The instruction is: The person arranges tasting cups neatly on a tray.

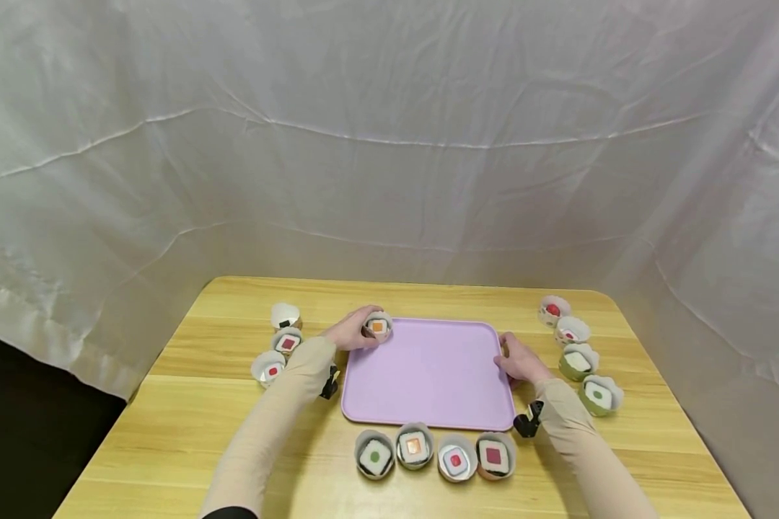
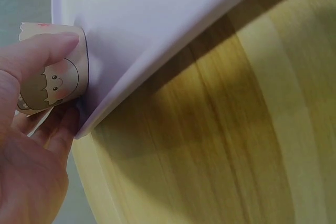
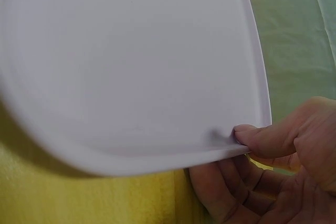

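Note:
My left hand grips a printed paper cup at the back left corner of the lilac tray. A white square piece with an orange centre sits in that cup. In the left wrist view the thumb lies across the cup, which has a cartoon face on its side; its base is close over the tray's corner. At the opposite side, my right hand pinches the tray's right rim. The right wrist view shows the thumb on the rim's inner side and the other fingers beneath it.
Paper cups with sushi-like pieces stand around the tray on the wooden table: three at the left, including one with a red centre, several at the right and several along the front. A pale curtain hangs behind.

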### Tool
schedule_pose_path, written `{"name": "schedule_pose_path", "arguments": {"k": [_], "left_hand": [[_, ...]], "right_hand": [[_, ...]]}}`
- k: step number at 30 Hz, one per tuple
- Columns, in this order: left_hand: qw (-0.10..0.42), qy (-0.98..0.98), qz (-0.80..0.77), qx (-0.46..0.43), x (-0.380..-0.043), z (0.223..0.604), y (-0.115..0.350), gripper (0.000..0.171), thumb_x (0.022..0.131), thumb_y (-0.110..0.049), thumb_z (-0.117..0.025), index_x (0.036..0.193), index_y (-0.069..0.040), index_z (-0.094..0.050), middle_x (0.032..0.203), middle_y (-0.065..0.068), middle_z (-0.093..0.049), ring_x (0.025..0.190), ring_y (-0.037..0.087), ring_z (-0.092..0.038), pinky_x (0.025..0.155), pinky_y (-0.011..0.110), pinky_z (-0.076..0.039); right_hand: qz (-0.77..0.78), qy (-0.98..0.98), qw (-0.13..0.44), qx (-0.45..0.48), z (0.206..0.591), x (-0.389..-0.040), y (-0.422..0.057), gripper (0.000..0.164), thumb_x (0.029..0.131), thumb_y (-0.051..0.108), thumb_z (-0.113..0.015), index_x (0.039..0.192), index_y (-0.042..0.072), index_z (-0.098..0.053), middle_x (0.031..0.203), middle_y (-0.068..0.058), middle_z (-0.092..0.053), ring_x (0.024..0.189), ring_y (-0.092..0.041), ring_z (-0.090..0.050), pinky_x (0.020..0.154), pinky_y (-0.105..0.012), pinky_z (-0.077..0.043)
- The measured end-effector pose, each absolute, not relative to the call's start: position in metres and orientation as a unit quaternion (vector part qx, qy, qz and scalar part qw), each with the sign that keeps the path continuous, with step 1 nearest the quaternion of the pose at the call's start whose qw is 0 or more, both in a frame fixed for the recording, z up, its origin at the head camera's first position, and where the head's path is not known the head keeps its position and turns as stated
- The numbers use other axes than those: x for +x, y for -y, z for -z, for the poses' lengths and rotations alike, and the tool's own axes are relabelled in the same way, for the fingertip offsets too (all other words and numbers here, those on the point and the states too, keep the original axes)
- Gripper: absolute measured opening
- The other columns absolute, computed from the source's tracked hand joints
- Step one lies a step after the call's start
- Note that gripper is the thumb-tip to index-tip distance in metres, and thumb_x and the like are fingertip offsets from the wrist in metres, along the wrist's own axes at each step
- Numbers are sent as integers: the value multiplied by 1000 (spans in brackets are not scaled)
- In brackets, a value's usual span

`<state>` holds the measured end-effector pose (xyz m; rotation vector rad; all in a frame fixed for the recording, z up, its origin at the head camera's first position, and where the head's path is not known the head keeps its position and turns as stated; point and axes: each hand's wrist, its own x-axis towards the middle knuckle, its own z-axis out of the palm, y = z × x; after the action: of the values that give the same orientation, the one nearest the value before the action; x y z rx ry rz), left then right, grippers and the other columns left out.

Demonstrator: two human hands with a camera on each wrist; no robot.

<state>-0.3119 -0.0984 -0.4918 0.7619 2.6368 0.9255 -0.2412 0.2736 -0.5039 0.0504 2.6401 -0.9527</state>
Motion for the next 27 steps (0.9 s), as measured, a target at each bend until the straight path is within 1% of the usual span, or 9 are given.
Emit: {"name": "schedule_pose_path", "arguments": {"k": [10,16,17,19,23,27], "left_hand": [[122,-904,-319,257,-312,494,100,80,85,-7,-77,152,2,-34,145,26,-50,135,40,-49,121,53,-37],[122,-897,-345,248,-311,493,101,92,79,-14,-85,153,0,-32,148,26,-47,137,41,-46,123,56,-34],[123,-893,-357,246,-311,493,101,94,77,-14,-86,153,0,-32,148,26,-47,137,40,-46,123,56,-33],[124,-884,-378,244,-312,492,102,97,77,-16,-87,154,0,-30,147,25,-47,134,40,-50,121,54,-38],[106,-879,-402,233,-314,489,106,91,82,-24,-83,154,-1,-31,145,26,-48,130,39,-51,115,53,-44],[81,-891,-404,189,-315,480,112,85,90,-38,-73,155,-3,-31,149,25,-45,138,42,-44,116,57,-41]], "right_hand": [[329,-930,164,15,505,-242,-274,41,100,6,-52,134,-7,-33,87,-19,-55,64,-21,-62,51,-30,-58],[327,-930,164,18,505,-241,-274,42,100,6,-53,135,-7,-34,88,-19,-55,64,-21,-62,50,-30,-58],[327,-931,164,17,505,-241,-274,42,100,6,-52,135,-8,-34,88,-19,-55,64,-21,-62,50,-30,-58],[327,-931,164,17,505,-242,-274,42,100,6,-52,135,-8,-34,87,-19,-55,63,-21,-62,50,-30,-58],[327,-930,167,19,505,-243,-274,42,101,7,-52,135,-7,-33,88,-19,-55,64,-21,-62,51,-29,-58],[324,-931,167,21,506,-244,-274,44,101,7,-53,137,-8,-33,88,-19,-56,65,-21,-62,51,-29,-58]]}}
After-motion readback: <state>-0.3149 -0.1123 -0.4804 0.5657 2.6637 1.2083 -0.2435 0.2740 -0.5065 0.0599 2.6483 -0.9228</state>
